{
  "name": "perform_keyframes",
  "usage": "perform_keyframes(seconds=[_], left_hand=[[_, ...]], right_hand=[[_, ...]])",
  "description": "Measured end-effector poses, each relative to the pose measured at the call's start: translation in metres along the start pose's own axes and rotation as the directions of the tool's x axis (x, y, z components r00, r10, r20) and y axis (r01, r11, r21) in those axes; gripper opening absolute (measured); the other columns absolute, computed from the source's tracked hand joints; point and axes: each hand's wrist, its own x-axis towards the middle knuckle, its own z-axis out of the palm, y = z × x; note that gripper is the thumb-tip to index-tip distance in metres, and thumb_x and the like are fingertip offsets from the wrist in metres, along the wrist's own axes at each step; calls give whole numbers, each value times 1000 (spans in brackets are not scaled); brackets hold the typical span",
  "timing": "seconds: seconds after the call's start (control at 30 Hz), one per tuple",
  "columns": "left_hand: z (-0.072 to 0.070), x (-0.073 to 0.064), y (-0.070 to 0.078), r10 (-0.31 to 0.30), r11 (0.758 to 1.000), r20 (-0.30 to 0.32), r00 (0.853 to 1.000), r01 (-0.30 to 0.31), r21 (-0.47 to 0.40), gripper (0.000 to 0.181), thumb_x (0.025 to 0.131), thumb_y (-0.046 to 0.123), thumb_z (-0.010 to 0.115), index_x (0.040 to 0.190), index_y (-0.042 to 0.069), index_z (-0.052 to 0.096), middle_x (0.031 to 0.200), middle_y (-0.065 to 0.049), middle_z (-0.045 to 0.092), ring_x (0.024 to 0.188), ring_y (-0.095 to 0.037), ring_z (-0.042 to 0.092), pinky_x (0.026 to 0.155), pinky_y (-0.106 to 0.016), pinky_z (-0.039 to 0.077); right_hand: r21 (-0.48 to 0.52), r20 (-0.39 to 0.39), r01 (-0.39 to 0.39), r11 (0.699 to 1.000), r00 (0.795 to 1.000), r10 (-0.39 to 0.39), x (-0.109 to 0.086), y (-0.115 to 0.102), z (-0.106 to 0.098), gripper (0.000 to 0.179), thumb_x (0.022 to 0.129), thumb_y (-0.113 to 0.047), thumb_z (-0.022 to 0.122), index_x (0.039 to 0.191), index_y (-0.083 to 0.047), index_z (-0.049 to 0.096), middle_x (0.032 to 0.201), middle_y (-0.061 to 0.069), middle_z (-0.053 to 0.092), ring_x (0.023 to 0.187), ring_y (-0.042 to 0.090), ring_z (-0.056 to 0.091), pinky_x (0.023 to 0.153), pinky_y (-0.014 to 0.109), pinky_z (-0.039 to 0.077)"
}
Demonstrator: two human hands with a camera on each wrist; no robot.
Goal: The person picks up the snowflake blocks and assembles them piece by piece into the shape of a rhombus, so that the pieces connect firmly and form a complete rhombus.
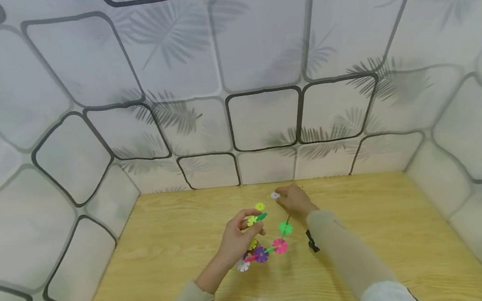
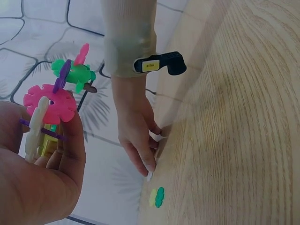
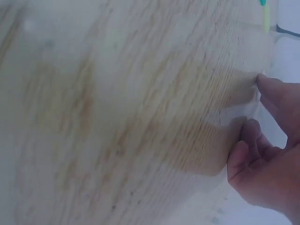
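My left hand (image 1: 233, 236) holds a chain of flower-shaped plastic interlocking discs above the table. Purple (image 1: 260, 254), pink (image 1: 280, 246), green (image 1: 285, 228) and white (image 1: 243, 265) discs show along the chain, slotted edge to edge; yellow ones sit by the fingers, partly covered. At the table's far side my right hand (image 1: 295, 200) pinches a white flower disc (image 1: 275, 195) between thumb and fingertips. In the right wrist view, that hand (image 3: 267, 154) is low over the wood and the disc is hardly visible.
A loose yellow disc (image 2: 153, 197) and green disc (image 2: 160, 197) are side by side on the wooden table (image 1: 159, 255), close to the right hand. Patterned walls (image 1: 264, 119) enclose the table at the back and both sides. Each wrist wears a black strap device (image 2: 161, 64).
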Motion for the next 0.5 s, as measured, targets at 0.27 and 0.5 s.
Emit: perform_keyframes(seconds=[0.27,0.5], left_hand=[[0,-1,1,-8,1000,-10,1000,8,2,30,105,16,66,134,7,63,95,-25,76,45,-1,36,44,-16,28],[1,1,-1,-10,1000,-26,1000,10,6,28,106,16,65,132,9,66,97,-28,76,44,-1,31,44,-16,27]], right_hand=[[-10,-31,-3,1000,1000,3,-4,-8,-1,38,98,-21,71,133,-7,72,137,22,69,132,46,61,113,62,49],[40,-67,1,999,998,2,-5,-11,-3,37,90,-13,74,126,-4,74,115,22,75,107,39,69,96,56,59]])
